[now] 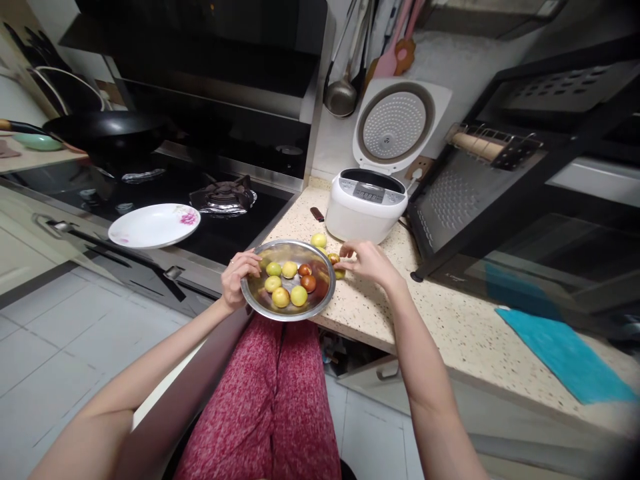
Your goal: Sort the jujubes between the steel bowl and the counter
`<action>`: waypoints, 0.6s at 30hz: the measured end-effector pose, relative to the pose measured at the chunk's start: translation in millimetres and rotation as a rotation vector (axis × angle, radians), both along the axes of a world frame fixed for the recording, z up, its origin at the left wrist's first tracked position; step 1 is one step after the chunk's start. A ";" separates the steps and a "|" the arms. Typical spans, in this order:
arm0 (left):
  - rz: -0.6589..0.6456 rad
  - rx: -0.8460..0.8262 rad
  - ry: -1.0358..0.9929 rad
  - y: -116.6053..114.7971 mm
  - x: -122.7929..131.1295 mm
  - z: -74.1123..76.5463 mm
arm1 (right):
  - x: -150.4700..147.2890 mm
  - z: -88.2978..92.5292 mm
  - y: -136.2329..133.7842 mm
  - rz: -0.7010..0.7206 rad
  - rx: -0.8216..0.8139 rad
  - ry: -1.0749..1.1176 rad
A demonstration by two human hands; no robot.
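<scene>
Head view | left grip (240, 276): pinching bowl (289, 317) rim, apparently to steady it | right grip (371, 264): narrow, at fruit (333, 258) on tabletop (367, 313), hold unclear

No lettering legible
A white, rounded plastic rice cooker (367, 217) bore tiny markings on its grey rectangular control panel (369, 193), too small to read; a faint pale mark (454, 273) low on the front of a black, boxy appliance (565, 220) was likewise too small to make out.
</scene>
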State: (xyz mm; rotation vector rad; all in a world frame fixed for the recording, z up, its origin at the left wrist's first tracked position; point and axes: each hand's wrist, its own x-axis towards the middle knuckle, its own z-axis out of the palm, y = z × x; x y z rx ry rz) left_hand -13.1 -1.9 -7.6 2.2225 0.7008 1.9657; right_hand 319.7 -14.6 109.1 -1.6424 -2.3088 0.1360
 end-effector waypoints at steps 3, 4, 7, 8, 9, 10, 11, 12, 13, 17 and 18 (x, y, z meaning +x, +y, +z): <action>0.012 -0.019 -0.008 -0.5 0.7 0.1 | 0.3 0.3 -0.7 0.019 -0.071 -0.020; 0.011 -0.020 -0.012 -0.6 1.0 0.1 | 0.1 -1.0 -0.4 0.031 -0.079 -0.027; -0.002 -0.016 -0.021 -0.7 1.4 0.3 | -0.3 -6.0 0.8 0.070 -0.088 -0.022; -0.006 -0.012 -0.022 -0.7 1.4 0.4 | -0.2 -7.4 1.2 0.085 -0.090 -0.016; -0.008 -0.009 -0.022 -0.6 1.4 0.5 | 0.1 -8.5 1.5 0.102 -0.091 -0.010; -0.007 -0.007 -0.020 -0.6 1.4 0.5 | 0.6 -9.4 1.7 0.121 -0.091 -0.005; -0.006 -0.006 -0.018 -0.6 1.4 0.6 | 1.2 -10.1 1.9 0.143 -0.093 0.001; -0.007 -0.005 -0.018 -0.5 1.4 0.6 | 1.9 -10.5 2.0 0.169 -0.098 0.009; -0.008 -0.004 -0.020 -0.5 1.5 0.6 | 2.6 -10.9 2.1 0.196 -0.108 0.020; 0.005 -0.018 -0.030 -0.4 2.1 0.9 | 6.4 -10.6 1.5 0.276 -0.128 0.046; 0.009 -0.023 -0.030 -0.5 2.3 1.1 | 7.4 -9.8 1.3 0.279 -0.104 0.053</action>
